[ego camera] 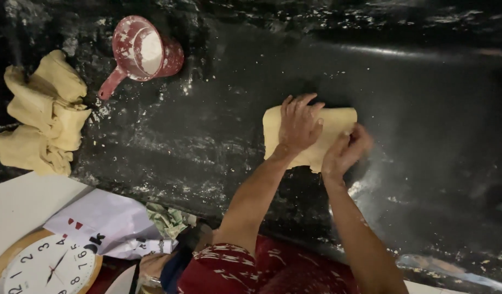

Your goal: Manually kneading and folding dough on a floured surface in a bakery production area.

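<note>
A pale yellow slab of dough [338,121] lies flat on the black, flour-dusted worktop [207,136]. My left hand [299,124] presses down on its middle with fingers spread. To the right, my right hand [346,149] grips the dough's near right edge with curled fingers. Both forearms reach in from the bottom of the view.
A red, flour-speckled scoop cup [142,53] holding white flour lies at the back left. A heap of folded dough pieces [41,114] sits at the far left. At the bottom left are a white surface [16,201], a round wall clock [44,267] and crumpled paper [106,220].
</note>
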